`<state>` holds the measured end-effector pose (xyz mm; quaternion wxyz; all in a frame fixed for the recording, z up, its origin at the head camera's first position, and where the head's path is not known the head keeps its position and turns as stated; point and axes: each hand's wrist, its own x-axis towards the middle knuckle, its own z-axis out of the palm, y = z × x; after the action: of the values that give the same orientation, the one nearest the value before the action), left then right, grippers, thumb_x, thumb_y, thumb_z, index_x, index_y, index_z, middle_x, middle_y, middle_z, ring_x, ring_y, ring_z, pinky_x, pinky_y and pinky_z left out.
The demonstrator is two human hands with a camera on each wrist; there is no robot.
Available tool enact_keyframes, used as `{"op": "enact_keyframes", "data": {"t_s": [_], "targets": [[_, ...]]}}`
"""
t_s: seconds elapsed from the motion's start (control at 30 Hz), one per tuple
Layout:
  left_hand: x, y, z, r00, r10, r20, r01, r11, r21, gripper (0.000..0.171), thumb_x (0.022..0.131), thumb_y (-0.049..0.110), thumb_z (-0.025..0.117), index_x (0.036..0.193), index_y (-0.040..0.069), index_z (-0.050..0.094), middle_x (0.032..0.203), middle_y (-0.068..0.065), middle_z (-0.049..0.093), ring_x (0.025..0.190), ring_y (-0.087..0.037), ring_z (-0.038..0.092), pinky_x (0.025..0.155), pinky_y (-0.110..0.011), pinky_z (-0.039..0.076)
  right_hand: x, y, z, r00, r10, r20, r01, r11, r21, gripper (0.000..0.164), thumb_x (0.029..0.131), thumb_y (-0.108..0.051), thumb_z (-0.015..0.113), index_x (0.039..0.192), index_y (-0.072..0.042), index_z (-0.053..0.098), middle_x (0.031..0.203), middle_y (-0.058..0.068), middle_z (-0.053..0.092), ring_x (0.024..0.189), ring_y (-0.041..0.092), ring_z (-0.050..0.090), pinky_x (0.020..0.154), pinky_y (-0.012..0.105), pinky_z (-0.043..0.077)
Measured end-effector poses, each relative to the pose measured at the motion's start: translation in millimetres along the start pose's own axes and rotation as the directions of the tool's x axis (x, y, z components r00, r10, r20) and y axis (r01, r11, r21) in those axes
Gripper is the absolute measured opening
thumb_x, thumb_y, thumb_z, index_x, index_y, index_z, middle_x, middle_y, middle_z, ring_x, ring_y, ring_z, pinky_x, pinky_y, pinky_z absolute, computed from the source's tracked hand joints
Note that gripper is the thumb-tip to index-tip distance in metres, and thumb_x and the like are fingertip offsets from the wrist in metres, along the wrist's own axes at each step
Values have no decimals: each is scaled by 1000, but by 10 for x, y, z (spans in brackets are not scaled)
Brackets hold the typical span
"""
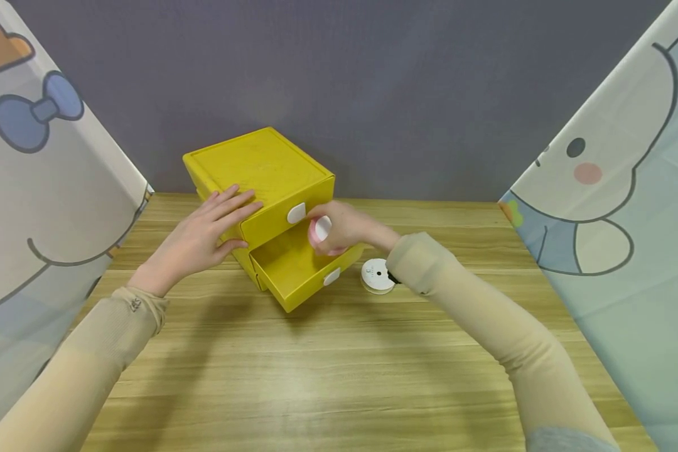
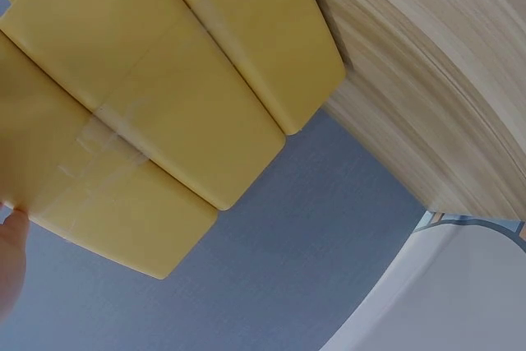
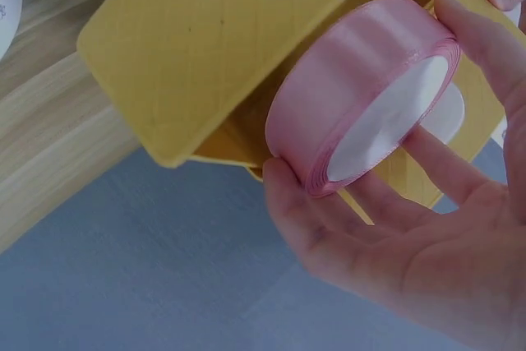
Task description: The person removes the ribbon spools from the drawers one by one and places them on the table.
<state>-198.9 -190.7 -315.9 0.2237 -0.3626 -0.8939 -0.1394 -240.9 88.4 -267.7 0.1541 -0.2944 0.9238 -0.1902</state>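
Note:
A yellow drawer box [image 1: 260,166] stands on the wooden table, its lower drawer [image 1: 282,263] pulled out and its upper one closed. My left hand [image 1: 203,235] rests with spread fingers on the box's left side and top edge. Over the pulled-out drawer my right hand [image 1: 341,226] grips a roll of pink ribbon [image 3: 353,88] by its rim. The roll's white side faces the palm in the right wrist view. The left wrist view shows the yellow side of the box [image 2: 156,96], with only a bit of the left hand at the edge.
A white spool [image 1: 376,276] lies on the table [image 1: 294,376] to the right of the drawer, partly behind the right sleeve. A grey backdrop [image 1: 373,94] rises behind the box. Printed cloth panels [image 1: 616,182] flank the table on both sides.

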Motion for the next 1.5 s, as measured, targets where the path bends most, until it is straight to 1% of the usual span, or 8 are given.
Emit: {"op": "enact_keyframes", "data": {"t_s": [0.13,0.4,0.63,0.83,1.0,1.2,1.4,1.5], "targets": [[3,2,3,1000,-1,-1,1,1000,-1,79,77,9,78,147,17,41,153,-12,39,146,-32,27,122,-52,21,-36,26,-45,1000,-15,-24,15,1000,1,69,71,-16,78,136,-7,54,129,12,59,110,27,55,89,33,54],[9,-1,0,1000,5,-3,-5,1000,-2,80,77,8,78,147,17,40,153,-12,39,146,-33,27,122,-52,21,-111,110,-123,998,8,-59,-7,1000,18,70,72,-17,76,137,-8,52,130,14,57,111,29,53,86,35,55],[8,-2,-19,1000,2,3,-2,1000,-4,81,77,7,78,148,17,39,153,-12,38,146,-33,26,122,-52,19,-200,204,-211,993,34,-114,-33,999,9,70,73,-20,76,138,-9,51,133,13,56,116,30,50,93,41,52],[1,-10,-9,1000,-1,7,1,1000,-4,81,77,7,78,148,17,39,154,-12,37,147,-32,25,123,-52,19,-292,303,-269,989,66,-132,-63,998,33,71,73,-22,76,138,-10,51,135,13,55,116,30,50,90,40,52],[5,-13,0,1000,3,5,-3,1000,-5,81,77,7,78,147,17,39,154,-12,37,147,-32,26,122,-53,20,-362,424,-292,983,109,-145,-103,994,47,72,74,-20,76,139,-9,49,137,15,54,114,31,51,88,40,55],[7,-10,3,1000,5,2,-5,1000,-8,81,77,7,78,147,17,39,153,-12,38,147,-32,25,123,-52,19,-461,581,-301,975,170,-143,-158,983,90,73,75,-19,76,141,-11,47,138,15,52,113,31,51,86,40,56],[10,-11,6,1000,16,-3,-16,1000,0,81,77,8,78,148,16,39,153,-13,39,146,-34,26,122,-53,20,-543,727,-307,974,170,-152,-157,983,92,71,76,-18,76,140,-7,47,136,17,54,112,33,53,86,42,56],[11,-13,7,1000,18,-6,-18,1000,1,81,77,8,78,148,17,39,153,-13,38,146,-34,27,122,-54,21,-588,788,-311,971,188,-149,-173,979,108,72,76,-16,76,141,-6,47,136,18,54,110,33,54,85,40,56]]}}
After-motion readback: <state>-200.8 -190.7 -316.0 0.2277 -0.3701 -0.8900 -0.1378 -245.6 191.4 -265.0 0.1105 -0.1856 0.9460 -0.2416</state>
